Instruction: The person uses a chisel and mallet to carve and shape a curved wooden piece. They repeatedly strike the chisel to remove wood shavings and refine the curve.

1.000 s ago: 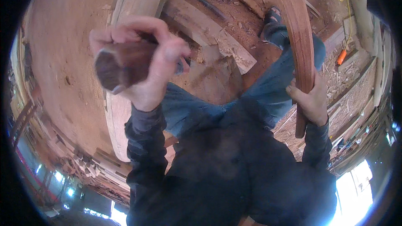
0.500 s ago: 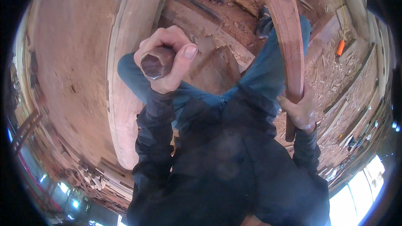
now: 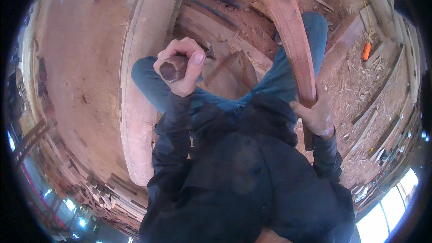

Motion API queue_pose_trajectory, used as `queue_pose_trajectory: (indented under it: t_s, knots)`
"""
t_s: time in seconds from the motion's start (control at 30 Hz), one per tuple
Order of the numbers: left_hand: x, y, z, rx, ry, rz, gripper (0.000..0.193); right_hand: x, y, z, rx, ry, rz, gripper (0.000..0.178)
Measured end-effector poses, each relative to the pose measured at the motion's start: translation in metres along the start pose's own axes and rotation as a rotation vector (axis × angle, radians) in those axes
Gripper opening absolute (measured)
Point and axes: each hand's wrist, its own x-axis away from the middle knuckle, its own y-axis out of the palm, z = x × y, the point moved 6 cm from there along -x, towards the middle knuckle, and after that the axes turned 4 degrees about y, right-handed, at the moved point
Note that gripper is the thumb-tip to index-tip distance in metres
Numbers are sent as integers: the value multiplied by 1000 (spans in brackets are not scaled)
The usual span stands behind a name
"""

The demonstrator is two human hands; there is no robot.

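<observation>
My left hand [image 3: 183, 81] is closed round a thick, faceted wooden tool handle [image 3: 172, 70], its butt end pointing up at me. A small dark piece [image 3: 209, 53] shows just beyond the fingers; whether it belongs to the tool I cannot tell. On the other side, my right hand [image 3: 320, 116] grips the lower part of a long, curved reddish wooden piece [image 3: 292, 36]. This piece leans away over my right leg, its wide end farthest from me and its narrow end by my wrist.
Left of me lies a long pale plank [image 3: 139, 90]. Flat boards [image 3: 231, 69] and dark strips [image 3: 216, 13] lie between and beyond my legs. Wood chips [image 3: 355, 94] cover the ground at right, near an orange object [image 3: 366, 51] on a yellow cord. Several offcuts [image 3: 101, 193] are heaped at lower left.
My left hand has shifted slightly down and toward me with the handle. The far end of the curved wooden piece has swung left, and my right hand has moved a little left.
</observation>
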Motion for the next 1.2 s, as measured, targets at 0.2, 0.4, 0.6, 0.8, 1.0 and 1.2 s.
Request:
queue_pose_trajectory:
  t_s: [0.2,0.4,0.6,0.8,1.0,1.2]
  knots:
    - [-19,-1,-14,14,-170,165,17,0,9,-9,-24,-101,-7,51]
    - [-10,2,-8,-21,-102,166,19,6,9,-16,-59,-205,-27,49]
    - [-13,-1,-12,5,-143,136,19,6,10,-6,-7,-168,-61,65]
    - [-25,2,-19,-3,-162,150,19,5,10,-8,13,-195,-29,59]
    - [-15,6,-16,-17,-153,184,19,2,10,-13,-18,-231,-13,51]
    - [-6,4,-10,-107,-96,75,20,-1,12,-6,8,-74,-99,64]
